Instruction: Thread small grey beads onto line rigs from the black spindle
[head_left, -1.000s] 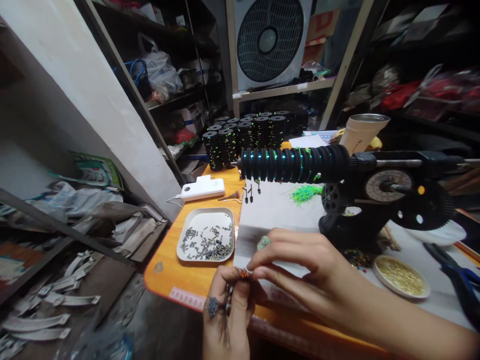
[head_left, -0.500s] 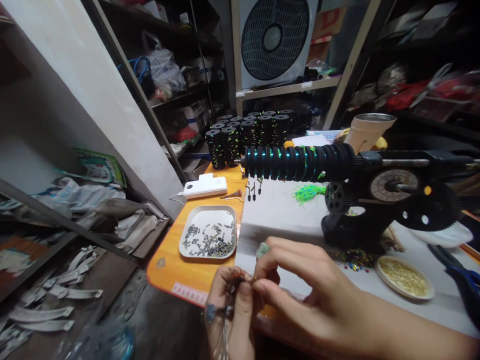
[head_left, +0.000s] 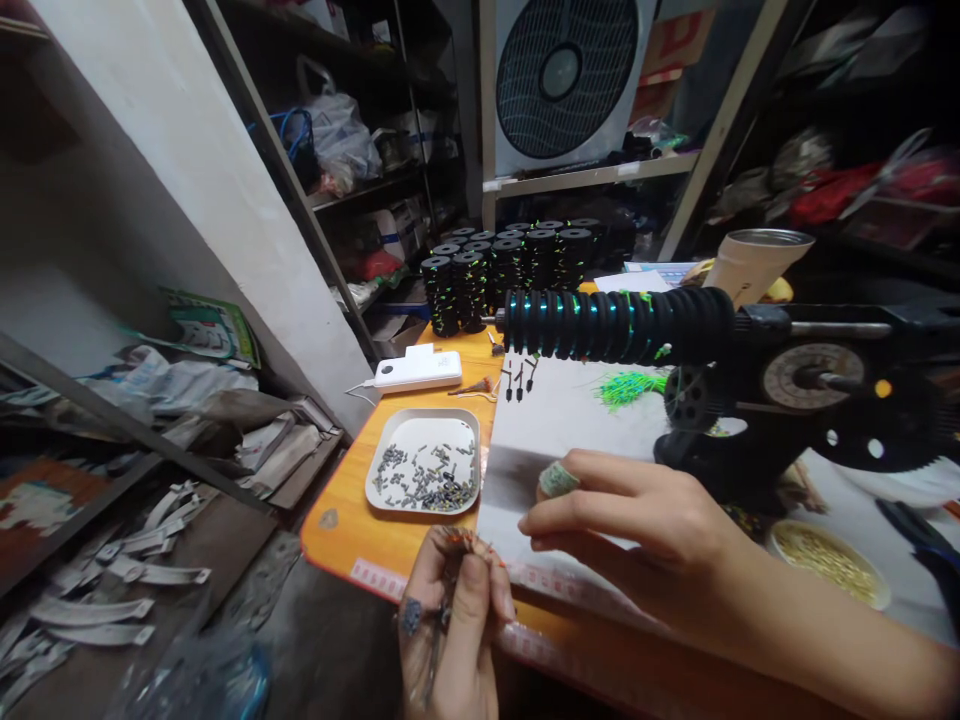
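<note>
My left hand (head_left: 457,620) is closed, its thumb pressed against the index finger. Pinched there is a bunch of thin strands (head_left: 474,543) with orange-red bits at the top; their kind is too small to make out. Greyish tape wraps one left finger. To the upper right, apart from it, my right hand (head_left: 630,510) hovers over the white sheet, fingers stretched forward and palm down. Nothing shows at its fingertips, and the thumb is partly hidden. Green tape (head_left: 559,480) covers one right fingertip. Nearest the left hand is a white tray (head_left: 375,497) of small dark pieces.
A black machine (head_left: 814,385) with a ribbed black roller (head_left: 615,325) stands at right. Green fibres (head_left: 630,388) lie beneath. Behind are stacked black spools (head_left: 469,290) and a white power bank (head_left: 418,372). A dish of gold bits (head_left: 825,560) sits beside my right forearm.
My right hand has come away from my left, moving up and to the right, its fingers straighter. My left hand has shifted slightly left, still pinching the strands. The view has turned a little.
</note>
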